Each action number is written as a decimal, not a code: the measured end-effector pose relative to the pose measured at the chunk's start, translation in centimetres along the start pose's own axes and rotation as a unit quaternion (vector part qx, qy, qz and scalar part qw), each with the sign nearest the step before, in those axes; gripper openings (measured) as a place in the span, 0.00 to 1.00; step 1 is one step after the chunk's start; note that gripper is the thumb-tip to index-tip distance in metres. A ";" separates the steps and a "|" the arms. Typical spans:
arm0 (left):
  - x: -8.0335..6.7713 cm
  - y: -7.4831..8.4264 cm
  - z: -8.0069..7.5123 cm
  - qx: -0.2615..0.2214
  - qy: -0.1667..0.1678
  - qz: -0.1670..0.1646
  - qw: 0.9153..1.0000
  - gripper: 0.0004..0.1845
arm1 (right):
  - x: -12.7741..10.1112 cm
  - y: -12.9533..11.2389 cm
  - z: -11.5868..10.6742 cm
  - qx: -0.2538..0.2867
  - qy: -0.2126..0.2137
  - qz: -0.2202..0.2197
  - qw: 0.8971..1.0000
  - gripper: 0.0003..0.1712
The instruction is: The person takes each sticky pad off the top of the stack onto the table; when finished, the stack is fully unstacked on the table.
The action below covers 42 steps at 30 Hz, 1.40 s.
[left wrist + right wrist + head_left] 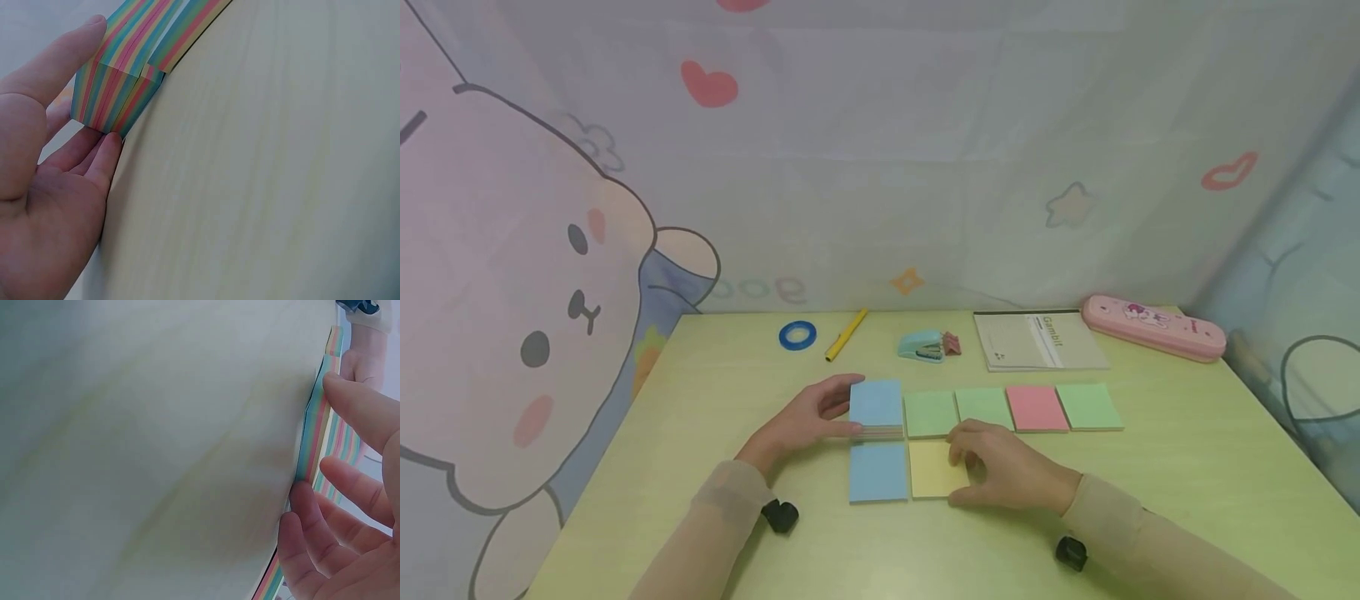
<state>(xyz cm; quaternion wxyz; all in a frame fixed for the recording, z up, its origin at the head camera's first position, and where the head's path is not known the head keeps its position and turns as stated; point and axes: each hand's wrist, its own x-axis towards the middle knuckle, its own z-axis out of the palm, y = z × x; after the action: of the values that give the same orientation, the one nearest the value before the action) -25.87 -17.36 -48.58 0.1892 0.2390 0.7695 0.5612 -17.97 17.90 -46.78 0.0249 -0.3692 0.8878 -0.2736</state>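
sticky-note pad (876,407): a thick block with a blue top sheet and striped edges of blue, green, pink and yellow, lying on the pale green table (1187,467) at the left end of the upper row, just above the blue note.
laid out so far: six single sheets lie flat. the upper row has a green note (929,414), a second green note (983,407), a pink note (1036,407) and a third green note (1088,406); the lower row has a blue note (877,472) and a yellow note (934,471).
left to do: judging from its thickness, the pad holds many more sheets, and the lower row stops under the first green note, so the layout looks roughly half filled.
left hand (805,421): thumb along the pad's far edge and fingers (106,159) against its near side, pinching the block steady.
right hand (1003,467): resting on the yellow note's right part with fingers bent; whether it pinches the sheet or only presses it flat i cannot tell, as the wrist view is too close.
pad's look: the left wrist view shows the striped side fanned slightly, with layers offset at one corner.
beyond the rows: a blue tape ring (797,335), a yellow pen (846,334), a teal stapler (922,346), a notebook (1037,340) and a pink pencil case (1152,327) lie well apart from the hands.
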 end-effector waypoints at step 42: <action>0.2 -0.4 0.0 -0.021 -0.001 0.013 1.000 0.47 | 11.4 -1.6 1.0 0.014 0.024 0.042 0.999 0.43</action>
<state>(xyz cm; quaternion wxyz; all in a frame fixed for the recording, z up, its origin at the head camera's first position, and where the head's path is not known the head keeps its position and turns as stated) -26.10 -17.39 -48.94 0.1876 0.2454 0.7542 0.5795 -24.96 8.87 -45.05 0.0202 -0.3246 0.8991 -0.2931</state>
